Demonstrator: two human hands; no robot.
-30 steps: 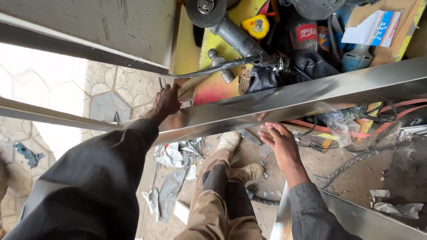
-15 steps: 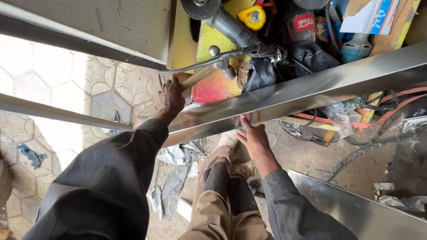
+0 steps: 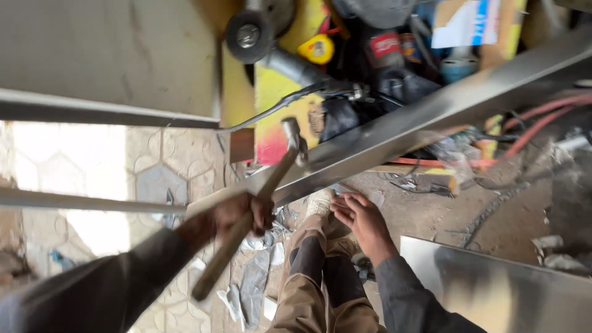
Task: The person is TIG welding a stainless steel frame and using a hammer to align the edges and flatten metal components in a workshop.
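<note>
While my left hand (image 3: 237,216) grips the hammer (image 3: 256,209) over the metal strip (image 3: 431,117), my right hand (image 3: 364,219) lies open, empty, just below. A slip could hit those fingers.

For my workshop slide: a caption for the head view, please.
Left hand raises a wooden-handled hammer over a long steel profile; right hand open below it.

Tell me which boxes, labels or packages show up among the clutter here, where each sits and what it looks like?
Cardboard box: top right, brown, with a white and blue printed sheet on its face.
Red label: top centre, a small rectangle on a dark tool among the heap.
Tape measure: right of the grinder disc, round yellow case with a dark centre sticker.
No screens or signs show.
</note>
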